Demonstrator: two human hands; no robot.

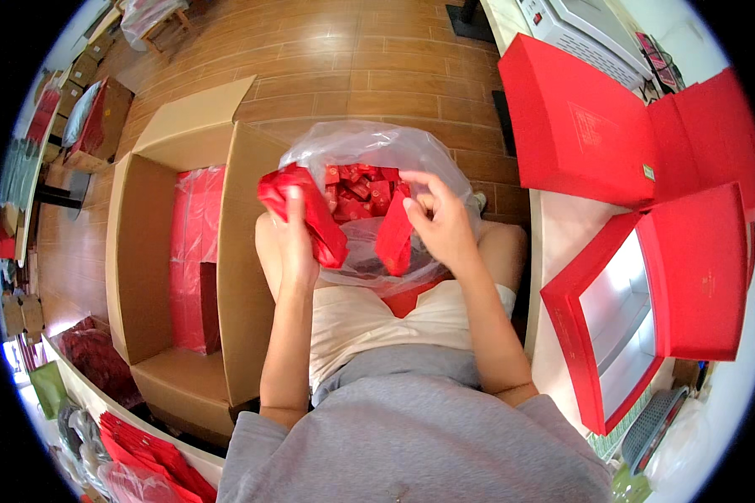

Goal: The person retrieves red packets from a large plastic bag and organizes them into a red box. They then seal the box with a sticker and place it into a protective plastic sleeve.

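My left hand (296, 242) holds a bundle of red, shiny packaging (318, 217), its thumb lying across the top. In my right hand (439, 220), thumb and fingers grip the upper end of a narrow red packet (394, 242), which hangs down. Between and beyond both hands, a large clear plastic bag (377, 135) stands open before my knees. Inside it lie many small red packets (358, 188) with gold-coloured marks. The exact contents of the left-hand bundle cannot be told.
At the left stands an open cardboard box (123, 251) with plastic-wrapped red boxes (195, 251) inside. On the right-hand table (553, 239) are an open red gift box (566, 327) with a silvery interior and more large red boxes (579, 126). Red bags (157, 459) lie at lower left.
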